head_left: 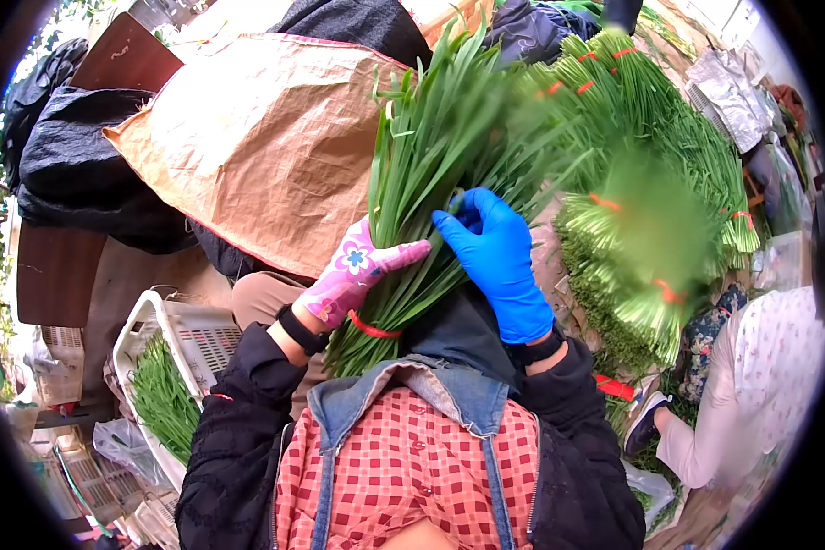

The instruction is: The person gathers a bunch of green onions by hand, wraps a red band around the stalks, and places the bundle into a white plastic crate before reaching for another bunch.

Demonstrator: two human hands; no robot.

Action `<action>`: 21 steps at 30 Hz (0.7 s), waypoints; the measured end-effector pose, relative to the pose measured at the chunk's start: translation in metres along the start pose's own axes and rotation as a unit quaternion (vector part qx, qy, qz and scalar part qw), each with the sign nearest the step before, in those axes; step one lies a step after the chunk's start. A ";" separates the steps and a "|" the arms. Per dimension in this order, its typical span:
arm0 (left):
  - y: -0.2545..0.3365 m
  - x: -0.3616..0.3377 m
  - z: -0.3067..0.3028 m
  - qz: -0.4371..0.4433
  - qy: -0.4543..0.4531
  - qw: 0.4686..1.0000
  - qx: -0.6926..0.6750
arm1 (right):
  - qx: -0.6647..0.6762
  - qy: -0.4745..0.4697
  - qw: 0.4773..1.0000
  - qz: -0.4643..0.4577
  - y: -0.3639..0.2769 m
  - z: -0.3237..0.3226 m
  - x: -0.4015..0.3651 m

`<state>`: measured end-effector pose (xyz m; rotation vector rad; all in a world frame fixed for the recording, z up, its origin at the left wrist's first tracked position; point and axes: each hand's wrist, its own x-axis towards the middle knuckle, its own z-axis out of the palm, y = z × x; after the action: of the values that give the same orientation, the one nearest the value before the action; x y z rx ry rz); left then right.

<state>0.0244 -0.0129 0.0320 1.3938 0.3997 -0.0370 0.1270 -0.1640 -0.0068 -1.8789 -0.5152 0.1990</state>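
My left hand (356, 272), in a pink flowered glove, is closed around a thick bunch of garlic chives (412, 174). The long flat leaves point away from me, and a red band (373, 326) circles the stems near my lap. My right hand (495, 261), in a blue glove, is at the right side of this bunch. Its fingers are curled in against the leaves with the thumb near them. Whatever lies between those fingertips is too small to make out.
Many banded chive bunches (706, 188) are piled at the right, partly blurred. A brown woven sheet (266, 137) covers something ahead on the left. A white basket (147, 316) with loose chives stands left of me. Another person's leg (701, 445) is at the lower right.
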 end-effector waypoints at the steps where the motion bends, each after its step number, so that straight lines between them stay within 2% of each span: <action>1: 0.001 0.000 -0.002 0.001 0.000 1.000 -0.001 | 0.051 -0.017 0.999 0.007 0.006 0.001 0.000; 3: 0.004 0.000 -0.008 -0.059 -0.025 0.996 -0.061 | 0.089 0.000 0.996 0.008 0.012 0.007 -0.006; 4: 0.003 0.000 -0.009 -0.073 -0.026 0.994 -0.083 | 0.158 0.009 0.987 0.012 0.012 0.010 -0.009; 5: 0.002 0.000 -0.012 -0.072 -0.024 0.994 -0.082 | 0.226 0.018 0.974 0.016 0.012 0.012 -0.011; 7: 0.000 0.002 -0.017 -0.079 -0.024 0.992 -0.098 | 0.259 0.031 0.965 0.013 0.007 0.014 -0.015; 9: -0.001 0.002 -0.016 -0.074 -0.031 0.991 -0.104 | 0.329 0.011 0.938 0.109 0.006 0.014 -0.017; 11: 0.001 0.000 -0.017 -0.089 -0.022 0.988 -0.123 | 0.337 0.002 0.932 0.132 0.002 0.012 -0.017; 13: 0.000 0.001 -0.017 -0.080 -0.021 0.989 -0.121 | 0.413 -0.021 0.894 0.171 0.004 0.011 -0.017; 14: -0.001 0.002 -0.016 -0.075 -0.021 0.989 -0.122 | 0.461 0.000 0.867 0.192 0.009 0.012 -0.017; 15: -0.002 0.003 -0.015 -0.072 -0.022 0.989 -0.123 | 0.461 0.002 0.866 0.193 0.018 0.005 -0.011; 17: -0.004 0.000 -0.014 -0.086 -0.019 0.987 -0.132 | 0.603 0.030 0.786 0.131 0.042 -0.026 0.004; 18: -0.004 -0.001 -0.015 -0.068 -0.008 0.991 -0.112 | 0.604 0.033 0.785 0.131 0.041 -0.045 0.001; 19: -0.004 -0.001 -0.018 -0.049 0.003 0.994 -0.093 | 0.438 -0.002 0.891 0.119 0.031 -0.068 -0.004; 20: -0.001 -0.004 -0.017 -0.026 0.009 0.997 -0.074 | 0.252 -0.036 0.961 0.106 0.029 -0.086 -0.011; 21: 0.001 -0.005 -0.018 -0.027 0.004 0.997 -0.077 | 0.248 -0.032 0.962 0.107 0.041 -0.097 -0.023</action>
<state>0.0153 0.0037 0.0326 1.2315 0.4387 -0.0440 0.1540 -0.2687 -0.0120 -1.4350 -0.2689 0.4885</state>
